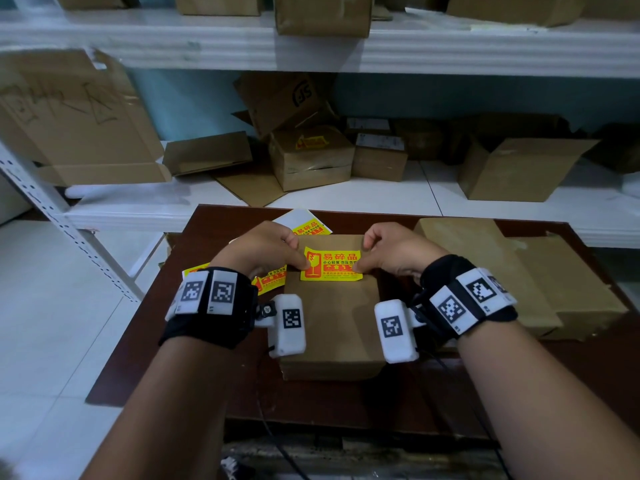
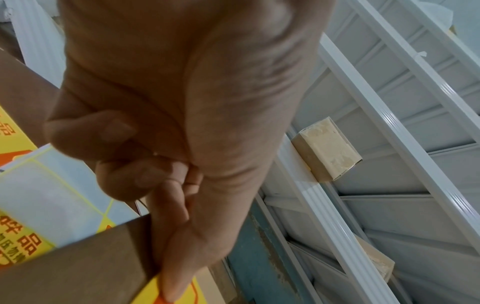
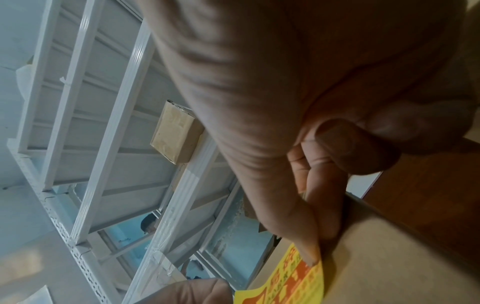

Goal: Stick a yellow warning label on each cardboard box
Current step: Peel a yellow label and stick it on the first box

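A closed cardboard box (image 1: 332,327) lies in the middle of the dark brown table (image 1: 173,341). Over its far half is a yellow warning label (image 1: 332,266) with red print. My left hand (image 1: 304,264) pinches the label's left end between thumb and forefinger. My right hand (image 1: 360,265) pinches its right end. In the left wrist view the thumb tip lies on the yellow label (image 2: 150,292) at the edge of the box (image 2: 78,267). The right wrist view shows the fingertips (image 3: 311,259) on the label (image 3: 293,281) above the box (image 3: 389,257).
Sheets of spare yellow labels (image 1: 273,280) lie left of the box, and another sheet (image 1: 310,228) lies behind it. Flattened cardboard (image 1: 502,271) covers the table's right side. White shelves (image 1: 346,199) behind hold several boxes, one labelled box (image 1: 311,157) among them.
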Available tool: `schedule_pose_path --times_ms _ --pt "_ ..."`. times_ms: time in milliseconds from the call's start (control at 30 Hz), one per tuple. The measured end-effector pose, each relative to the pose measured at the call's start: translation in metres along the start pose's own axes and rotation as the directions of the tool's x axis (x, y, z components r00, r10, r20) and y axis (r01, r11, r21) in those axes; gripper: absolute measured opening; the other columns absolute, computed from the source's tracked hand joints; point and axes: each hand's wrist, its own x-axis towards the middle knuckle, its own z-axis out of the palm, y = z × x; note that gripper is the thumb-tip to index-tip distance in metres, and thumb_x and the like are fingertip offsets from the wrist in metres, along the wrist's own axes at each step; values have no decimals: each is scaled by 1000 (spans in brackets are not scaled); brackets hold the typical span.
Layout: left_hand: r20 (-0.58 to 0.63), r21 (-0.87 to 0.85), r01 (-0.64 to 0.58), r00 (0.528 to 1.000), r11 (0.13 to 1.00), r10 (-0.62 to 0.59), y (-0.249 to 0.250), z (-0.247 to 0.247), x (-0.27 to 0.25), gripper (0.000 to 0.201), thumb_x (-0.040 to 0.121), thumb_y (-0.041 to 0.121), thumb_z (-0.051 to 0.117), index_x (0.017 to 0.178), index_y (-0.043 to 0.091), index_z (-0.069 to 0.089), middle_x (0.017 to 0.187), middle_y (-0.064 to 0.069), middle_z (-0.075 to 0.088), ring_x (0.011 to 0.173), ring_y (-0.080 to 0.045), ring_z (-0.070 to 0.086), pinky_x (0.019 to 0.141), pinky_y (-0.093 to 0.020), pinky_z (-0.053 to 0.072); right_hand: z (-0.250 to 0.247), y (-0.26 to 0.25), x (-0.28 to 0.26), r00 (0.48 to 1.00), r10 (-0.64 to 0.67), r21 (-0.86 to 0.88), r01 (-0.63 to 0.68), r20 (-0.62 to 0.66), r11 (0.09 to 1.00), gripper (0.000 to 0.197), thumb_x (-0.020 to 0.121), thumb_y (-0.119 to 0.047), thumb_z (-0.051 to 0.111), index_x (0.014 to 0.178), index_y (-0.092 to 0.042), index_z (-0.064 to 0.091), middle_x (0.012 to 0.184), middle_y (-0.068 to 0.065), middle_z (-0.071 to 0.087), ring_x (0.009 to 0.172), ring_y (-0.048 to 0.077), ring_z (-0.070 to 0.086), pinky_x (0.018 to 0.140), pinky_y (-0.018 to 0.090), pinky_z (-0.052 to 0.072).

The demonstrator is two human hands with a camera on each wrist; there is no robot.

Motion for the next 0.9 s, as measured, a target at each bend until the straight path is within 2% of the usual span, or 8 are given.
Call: schedule_pose_path --times_ms 133,267,400,500,667,733,833,900 --pt "-2 0 14 1000 1000 -14 -1 0 3 46 75 9 82 57 20 42 53 3 39 46 -12 31 41 -19 26 1 -1 -1 1000 6 -3 -6 -13 1000 38 72 -7 86 80 -17 51 67 -2 51 60 12 43 52 26 35" --pt "36 -3 74 997 997 -74 -7 0 5 45 77 25 82 58 21 41 61 -1 39 53 -17 33 51 -24 25 0 0 -2 1000 21 -6 -21 -8 1000 37 74 -9 85 83 -18 50 69 -2 50 60 12 42 49 25 34" --pt "45 -42 116 992 992 -114 -14 -2 7 43 77 32 83 60 22 45 56 3 48 52 -12 48 53 -22 34 2 1 1 999 51 23 -51 -3 998 39 74 -9 85 84 -21 48 72 0 50 59 14 43 44 24 34" --pt "63 -95 128 990 987 -123 -17 -3 4 36 78 34 82 69 21 51 68 3 57 65 -13 58 56 -24 44 0 4 1 998 68 49 -68 -5 996 40 74 -10 85 91 -20 50 78 3 52 65 19 46 46 27 36" --pt "140 -139 154 981 978 -134 -19 -4 -2 24 89 42 70 91 18 73 102 3 70 88 -14 64 54 -27 54 -8 12 -7 991 135 130 -134 -4 982 59 75 -16 87 122 -14 52 102 4 57 82 17 57 58 31 53" --pt "156 -157 161 978 974 -137 -20 -4 -2 32 92 45 65 103 17 75 113 0 70 95 -18 66 62 -34 58 -8 14 -9 984 177 192 -180 36 965 55 78 -17 85 124 -14 55 110 5 59 94 17 61 64 34 60" --pt "170 -251 116 983 961 -74 -18 1 0 35 94 44 61 113 16 70 119 -5 70 108 -26 65 88 -51 56 -7 15 -11 982 178 216 -189 68 958 23 87 -18 78 105 -14 65 115 8 65 112 23 60 79 47 62" --pt "152 -352 41 988 935 14 -12 5 -1 38 95 43 61 124 20 65 122 -3 69 118 -25 60 93 -52 49 -8 15 -9 982 177 275 -188 63 943 30 89 -24 76 114 -13 64 120 8 65 116 25 59 92 54 55"
